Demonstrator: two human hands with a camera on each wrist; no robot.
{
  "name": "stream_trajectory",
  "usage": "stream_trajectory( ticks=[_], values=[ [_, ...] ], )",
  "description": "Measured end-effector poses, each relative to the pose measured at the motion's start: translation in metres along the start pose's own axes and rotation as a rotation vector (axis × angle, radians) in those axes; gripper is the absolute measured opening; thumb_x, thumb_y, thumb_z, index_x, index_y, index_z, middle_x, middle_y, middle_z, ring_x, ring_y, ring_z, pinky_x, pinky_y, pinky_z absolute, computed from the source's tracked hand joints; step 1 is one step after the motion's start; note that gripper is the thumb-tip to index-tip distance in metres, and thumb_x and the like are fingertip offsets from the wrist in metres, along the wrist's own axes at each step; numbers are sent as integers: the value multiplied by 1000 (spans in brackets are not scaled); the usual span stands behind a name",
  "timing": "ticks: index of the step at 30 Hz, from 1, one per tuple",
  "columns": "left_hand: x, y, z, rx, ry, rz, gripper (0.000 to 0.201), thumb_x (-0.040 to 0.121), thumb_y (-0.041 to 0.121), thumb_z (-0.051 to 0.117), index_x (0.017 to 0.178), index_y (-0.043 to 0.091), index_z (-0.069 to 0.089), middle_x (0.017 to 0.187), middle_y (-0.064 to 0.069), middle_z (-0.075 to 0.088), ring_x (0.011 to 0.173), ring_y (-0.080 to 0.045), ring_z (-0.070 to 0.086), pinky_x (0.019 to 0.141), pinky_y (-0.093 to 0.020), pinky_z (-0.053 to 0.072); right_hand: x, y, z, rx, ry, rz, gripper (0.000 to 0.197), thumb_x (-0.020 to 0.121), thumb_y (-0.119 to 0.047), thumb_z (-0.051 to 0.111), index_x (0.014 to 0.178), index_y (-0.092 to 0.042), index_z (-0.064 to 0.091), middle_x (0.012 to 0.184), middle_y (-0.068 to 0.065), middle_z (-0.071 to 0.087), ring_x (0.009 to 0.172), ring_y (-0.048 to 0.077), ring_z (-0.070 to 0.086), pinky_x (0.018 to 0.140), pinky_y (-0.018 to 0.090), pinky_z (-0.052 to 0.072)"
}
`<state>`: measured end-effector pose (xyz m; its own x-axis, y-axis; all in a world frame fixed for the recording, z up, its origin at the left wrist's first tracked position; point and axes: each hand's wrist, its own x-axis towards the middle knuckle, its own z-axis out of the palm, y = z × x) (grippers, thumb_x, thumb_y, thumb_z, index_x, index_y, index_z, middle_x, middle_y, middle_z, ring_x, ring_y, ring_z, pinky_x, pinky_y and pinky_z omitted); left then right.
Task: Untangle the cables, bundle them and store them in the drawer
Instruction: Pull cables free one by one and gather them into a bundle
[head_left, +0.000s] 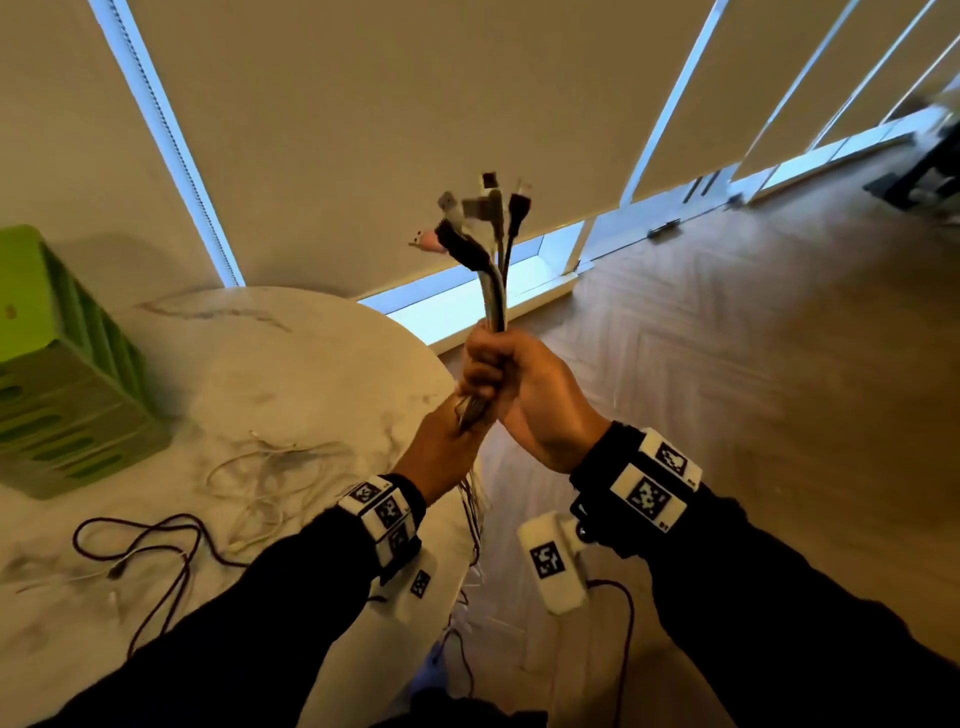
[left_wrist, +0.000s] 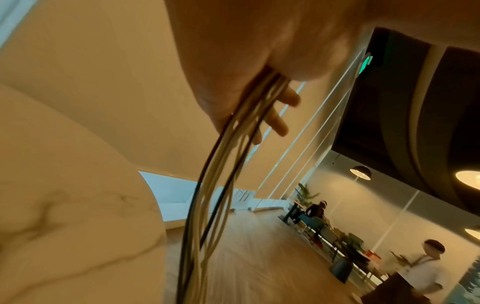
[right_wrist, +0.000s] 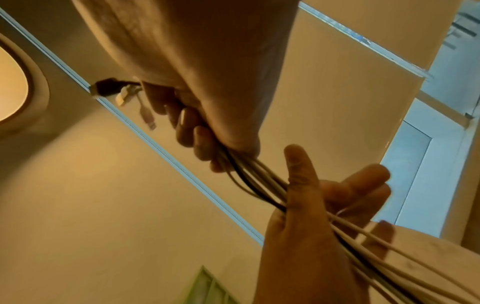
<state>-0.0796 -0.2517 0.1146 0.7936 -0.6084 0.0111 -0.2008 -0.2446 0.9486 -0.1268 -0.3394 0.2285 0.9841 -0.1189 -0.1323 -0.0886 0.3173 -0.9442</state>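
A bundle of white and black cables stands upright in the air past the table's right edge. Its plugs fan out at the top. My right hand grips the bundle in a fist just below the plugs. My left hand sits right beneath it. In the right wrist view the left hand has its thumb and fingers straight, and the cables run through the crook of the thumb. Below it the strands hang down loose. The green drawer unit stands at the table's left.
More loose cables lie on the round marble table: thin white ones and a dark red one. Wooden floor lies to the right. Far across the room a person stands near chairs.
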Motion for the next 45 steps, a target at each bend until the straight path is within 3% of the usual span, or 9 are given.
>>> stream_trajectory(
  ticks=[6, 9, 16, 20, 25, 29, 33, 40, 45],
  values=[
    [-9, 10, 35, -27, -272, -33, 27, 101, 50, 44, 98, 23, 42, 75, -1, 65, 52, -15, 59, 55, -30, 52, 36, -6, -55, -584, 190, -52, 16, 102, -30, 50, 93, -19, 42, 75, -4, 35, 66, 7, 42, 84, 49, 59],
    [-4, 5, 28, -32, -421, -23, 47, 96, 60, 48, 125, 23, 40, 103, 2, 69, 80, -10, 71, 80, -35, 59, 45, -5, -78, -716, 191, 3, 12, 98, -19, 50, 94, -18, 38, 78, -1, 40, 70, 14, 42, 72, 37, 53],
    [18, 16, -30, -460, -38, -10, 45, 97, 65, 34, 130, 41, 53, 140, 9, 55, 138, -10, 45, 119, -35, 29, 57, 22, -59, -1022, -116, -46, 31, 93, -10, 50, 122, -8, 42, 108, 9, 57, 96, 24, 57, 86, 46, 50],
    [24, 29, -56, -441, 86, -53, 49, 101, 57, 38, 119, 20, 65, 125, 6, 70, 121, -8, 60, 106, -34, 43, 51, 54, -30, -927, -373, -95, 89, 88, -1, 51, 156, -22, -2, 139, 7, 43, 113, 14, 48, 98, 31, 47],
    [16, 26, -77, -518, 107, -103, 37, 107, 37, 33, 84, 14, 52, 67, 1, 64, 90, -22, 67, 63, -26, 46, 54, 68, -23, -705, -410, 14, 46, 89, -6, 62, 130, -9, 44, 92, -1, 51, 80, 15, 51, 75, 42, 49],
    [6, 32, -91, -691, 65, -158, 37, 108, 30, 33, 81, 10, 48, 57, -2, 39, 83, -30, 69, 87, -32, 56, 54, 82, -30, -664, -575, 264, 17, 85, -22, 74, 83, -8, 65, 84, 12, 70, 84, 27, 60, 81, 43, 46],
    [-3, 35, -104, -823, -23, -241, 33, 106, 33, 37, 80, 15, 47, 63, 1, 27, 53, -18, 42, 81, -42, 54, 66, 99, -36, -959, -721, 427, 30, 88, -29, 75, 65, -14, 63, 70, -1, 68, 69, 6, 61, 75, 15, 45],
    [-20, 20, -147, -940, 108, -135, 22, 96, 31, 55, 82, 19, 43, 68, 1, 35, 67, -21, 44, 95, -41, 46, 99, 140, -76, -1360, -394, 358, 34, 91, -39, 67, 65, -18, 58, 74, 6, 68, 75, 24, 68, 69, 29, 46],
    [-38, 7, -178, -1008, 348, -42, 40, 74, 27, 82, 80, 23, 43, 68, 3, 41, 69, -17, 46, 85, -35, 46, 102, 158, -56, -1482, -244, 57, 38, 97, -50, 50, 114, -18, 57, 102, 13, 69, 96, 36, 66, 80, 39, 53]
  ],
)
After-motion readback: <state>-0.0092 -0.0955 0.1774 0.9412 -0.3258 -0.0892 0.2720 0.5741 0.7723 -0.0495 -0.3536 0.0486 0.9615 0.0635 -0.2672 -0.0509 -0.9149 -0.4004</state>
